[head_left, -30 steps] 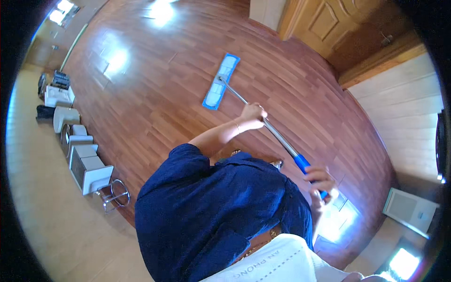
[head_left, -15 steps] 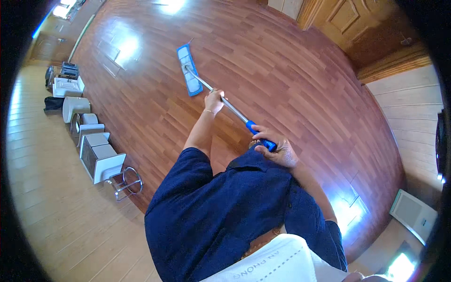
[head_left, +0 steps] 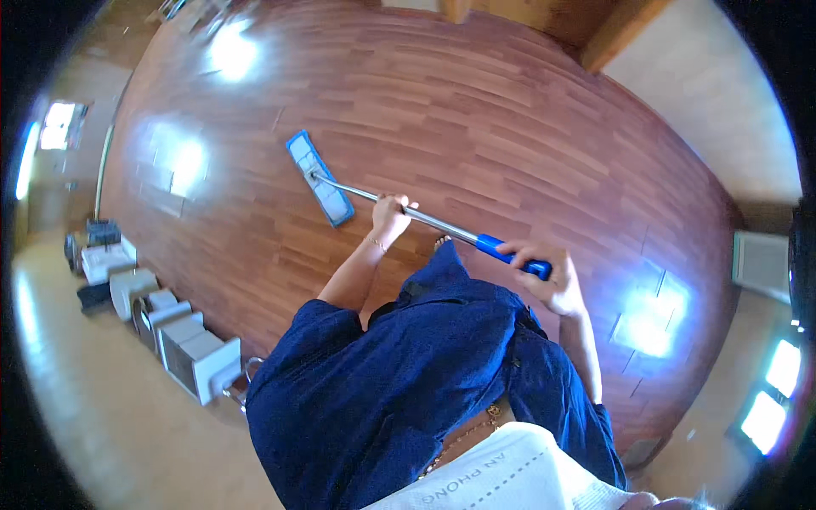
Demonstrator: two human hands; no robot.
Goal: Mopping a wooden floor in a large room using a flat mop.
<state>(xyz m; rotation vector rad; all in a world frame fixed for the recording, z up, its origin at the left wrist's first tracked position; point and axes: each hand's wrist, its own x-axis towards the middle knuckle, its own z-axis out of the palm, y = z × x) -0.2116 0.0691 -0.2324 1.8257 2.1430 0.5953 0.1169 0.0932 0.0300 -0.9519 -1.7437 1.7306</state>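
Observation:
A flat mop (head_left: 321, 180) with a blue-edged, pale rectangular head lies against the wood floor ahead of me, slightly to the left. Its silver pole slants back toward my right side and ends in a blue grip. My left hand (head_left: 391, 218) is wrapped around the metal pole partway up, a thin bracelet on the wrist. Around the blue grip at the pole's upper end, my right hand (head_left: 550, 274) is closed, fingers over the top. Dark blue clothing covers my body below the hands.
Reddish-brown plank floor (head_left: 476, 161) stretches around me, with bright light reflections. Along the left wall stand a white cabinet-like piece (head_left: 204, 361), a rounded white bin (head_left: 134, 289) and other items. A pale panel unit (head_left: 761, 265) is at the right wall. A wooden door frame (head_left: 625, 38) rises at the far right.
My view has turned right, shifting the surroundings. Both hands keep hold of the mop; its head now sits lower and further left, and my right hand is further right.

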